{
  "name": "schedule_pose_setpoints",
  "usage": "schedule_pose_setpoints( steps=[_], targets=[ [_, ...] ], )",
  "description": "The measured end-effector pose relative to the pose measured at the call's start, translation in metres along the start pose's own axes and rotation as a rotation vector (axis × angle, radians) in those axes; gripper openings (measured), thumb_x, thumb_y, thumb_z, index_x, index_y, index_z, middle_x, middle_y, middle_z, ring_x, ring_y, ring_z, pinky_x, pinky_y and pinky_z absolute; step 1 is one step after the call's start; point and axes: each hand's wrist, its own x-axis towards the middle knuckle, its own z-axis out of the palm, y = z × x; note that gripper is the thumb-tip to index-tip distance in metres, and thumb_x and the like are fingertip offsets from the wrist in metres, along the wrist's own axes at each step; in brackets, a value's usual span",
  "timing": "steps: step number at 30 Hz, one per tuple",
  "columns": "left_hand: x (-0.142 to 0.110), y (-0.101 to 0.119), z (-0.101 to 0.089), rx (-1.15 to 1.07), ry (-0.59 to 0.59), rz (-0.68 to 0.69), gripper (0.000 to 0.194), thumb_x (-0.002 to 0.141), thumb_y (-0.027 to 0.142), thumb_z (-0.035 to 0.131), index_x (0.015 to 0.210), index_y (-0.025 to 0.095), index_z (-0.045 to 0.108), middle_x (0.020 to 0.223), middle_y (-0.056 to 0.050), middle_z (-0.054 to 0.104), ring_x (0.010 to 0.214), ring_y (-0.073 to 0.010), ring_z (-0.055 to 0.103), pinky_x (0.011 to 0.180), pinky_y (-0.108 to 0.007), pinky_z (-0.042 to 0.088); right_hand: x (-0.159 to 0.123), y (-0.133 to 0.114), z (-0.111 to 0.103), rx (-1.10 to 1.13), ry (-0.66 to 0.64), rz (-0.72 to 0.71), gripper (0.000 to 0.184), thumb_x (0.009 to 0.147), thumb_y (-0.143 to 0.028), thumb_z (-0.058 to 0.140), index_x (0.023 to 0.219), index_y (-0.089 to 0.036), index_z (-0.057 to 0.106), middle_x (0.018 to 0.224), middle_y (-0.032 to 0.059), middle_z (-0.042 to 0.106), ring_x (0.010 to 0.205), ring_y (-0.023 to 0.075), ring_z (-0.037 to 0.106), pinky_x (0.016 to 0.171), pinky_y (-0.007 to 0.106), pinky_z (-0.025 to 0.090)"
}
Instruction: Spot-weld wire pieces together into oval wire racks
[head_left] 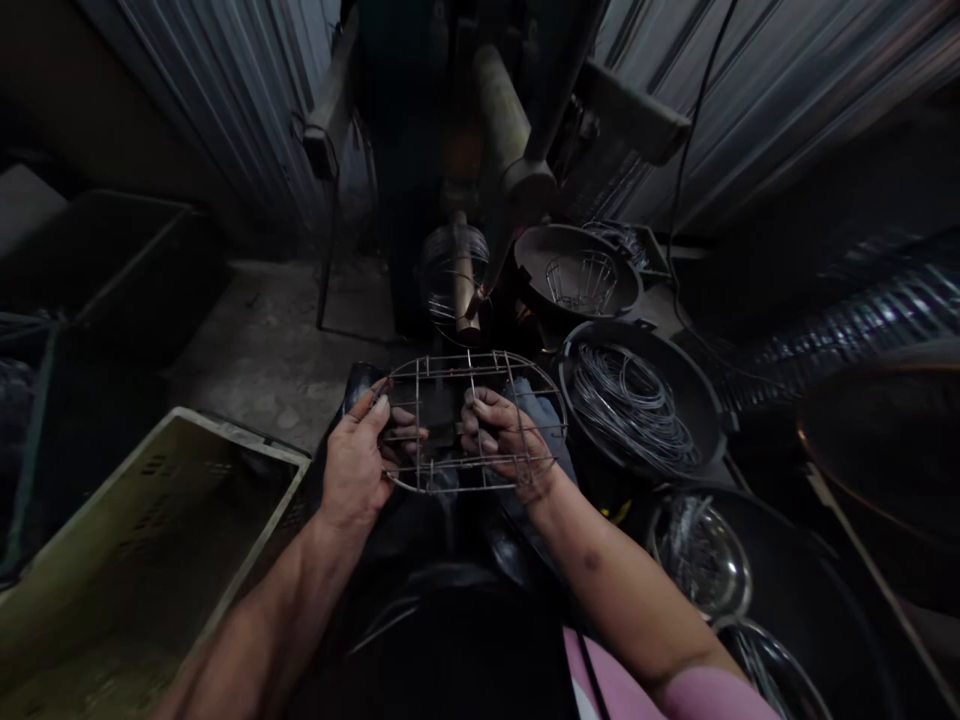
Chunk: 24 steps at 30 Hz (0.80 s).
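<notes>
An oval wire frame [442, 489] with crossing wires is held up in front of my lap. My left hand [358, 450] grips its left end, thumb on top and fingers reaching under the wires. At the middle of the frame, my right hand [499, 430] is closed, pinching a thin upright wire [471, 372]. Whether that wire is loose or joined to the frame, I cannot tell. Just beyond the frame is the copper-coloured rod [465, 285] of a machine, below its thick cylindrical arm [501, 110].
A yellowish plastic crate [255, 440] stands at left. On the right are a pan of ring-shaped wires [630, 405], a dark pan [529, 255] holding a wire basket [577, 285], and a shiny metal bowl [731, 565]. A cable [679, 220] hangs at right.
</notes>
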Motion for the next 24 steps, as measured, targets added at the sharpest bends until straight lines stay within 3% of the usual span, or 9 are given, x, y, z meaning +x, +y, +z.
schedule_pose_setpoints(
  steps=[16,24],
  targets=[
    [0.006,-0.001,0.004,0.034,-0.030,0.060,0.036,0.073,0.026,0.060,0.108,0.017,0.056,0.062,0.000,0.059,0.050,-0.0164,0.061,0.040,-0.021,0.044,-0.004,0.001,-0.003,0.001,0.002,0.005,0.010,0.074,-0.016,0.056,0.083,-0.016,0.050,0.063,-0.0040,0.055,0.038,0.0008,0.036,0.044,0.016,0.036],
    [0.013,0.006,0.014,0.069,-0.035,0.067,0.042,0.071,0.027,0.062,0.111,0.016,0.055,0.062,0.000,0.059,0.050,-0.0167,0.061,0.041,-0.022,0.045,0.003,-0.008,-0.005,0.034,-0.033,0.011,0.011,0.074,-0.017,0.057,0.082,-0.016,0.049,0.062,-0.0034,0.055,0.037,0.0012,0.035,0.040,0.015,0.033]
  ],
)
